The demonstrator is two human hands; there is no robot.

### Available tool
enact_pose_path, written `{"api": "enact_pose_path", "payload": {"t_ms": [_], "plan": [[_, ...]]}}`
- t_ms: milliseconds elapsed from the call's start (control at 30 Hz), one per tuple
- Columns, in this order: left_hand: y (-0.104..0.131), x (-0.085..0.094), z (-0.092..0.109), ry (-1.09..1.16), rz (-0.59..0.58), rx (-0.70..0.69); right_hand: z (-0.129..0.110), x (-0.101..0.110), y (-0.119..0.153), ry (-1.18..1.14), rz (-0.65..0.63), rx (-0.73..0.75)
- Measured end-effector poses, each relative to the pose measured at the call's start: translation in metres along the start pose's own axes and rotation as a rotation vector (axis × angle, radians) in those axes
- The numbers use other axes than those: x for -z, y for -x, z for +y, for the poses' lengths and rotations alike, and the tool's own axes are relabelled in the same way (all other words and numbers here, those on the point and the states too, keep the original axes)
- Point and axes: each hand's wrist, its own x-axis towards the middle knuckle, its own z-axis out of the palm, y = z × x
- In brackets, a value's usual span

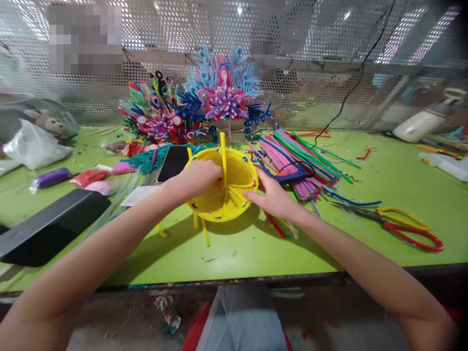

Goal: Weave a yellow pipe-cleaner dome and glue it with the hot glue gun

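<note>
The green table (241, 253) runs beneath both hands. Beyond them, upright at its far side, is a blue, pink and purple headdress (224, 92). Left of the left hand lies a black box (54, 224). Between the hands, just above the table, is the yellow basket (208, 207): the left hand (204, 178) reaches into it, fingers bent near a yellow strip, though whether they pinch anything is hidden; the right hand (270, 195) grips its rim, thumb inside. The hands are apart. A bundle of pipe cleaners (288, 156) lies just beyond the right hand, and open scissors (398, 222) lie to its right. A phone (174, 163) lies just beyond the left wrist.
</note>
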Motion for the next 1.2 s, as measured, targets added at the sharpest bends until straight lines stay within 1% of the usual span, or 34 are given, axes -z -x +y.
{"api": "enact_pose_path", "payload": {"t_ms": [100, 167, 400, 600, 833, 933, 1033, 1133, 1200], "plan": [[0.000, -0.001, 0.004, -0.089, -0.029, 0.044, -0.002, 0.000, 0.000, 0.018, 0.004, 0.013], [-0.001, -0.001, 0.006, -0.100, -0.037, 0.052, -0.003, 0.000, 0.000, 0.021, 0.008, 0.011], [-0.003, -0.004, 0.000, -0.028, -0.043, 0.067, 0.000, -0.002, 0.001, 0.047, 0.012, 0.006], [-0.001, -0.002, 0.005, 0.003, -0.049, 0.097, -0.002, -0.003, 0.002, 0.083, 0.021, 0.021], [-0.001, -0.006, 0.008, -0.005, -0.007, 0.116, -0.003, -0.003, 0.002, 0.090, 0.017, 0.012], [-0.002, -0.010, 0.007, -0.028, 0.011, 0.089, -0.003, -0.002, 0.003, 0.108, 0.017, 0.018], [-0.002, -0.013, 0.004, -0.040, 0.023, 0.031, -0.002, -0.001, 0.003, 0.127, 0.018, 0.018], [-0.001, -0.013, 0.001, -0.014, 0.008, -0.019, -0.002, -0.001, 0.002, 0.119, 0.013, 0.005], [0.000, -0.012, 0.001, 0.019, 0.000, -0.023, -0.002, -0.001, 0.002, 0.123, 0.009, -0.003]]}}
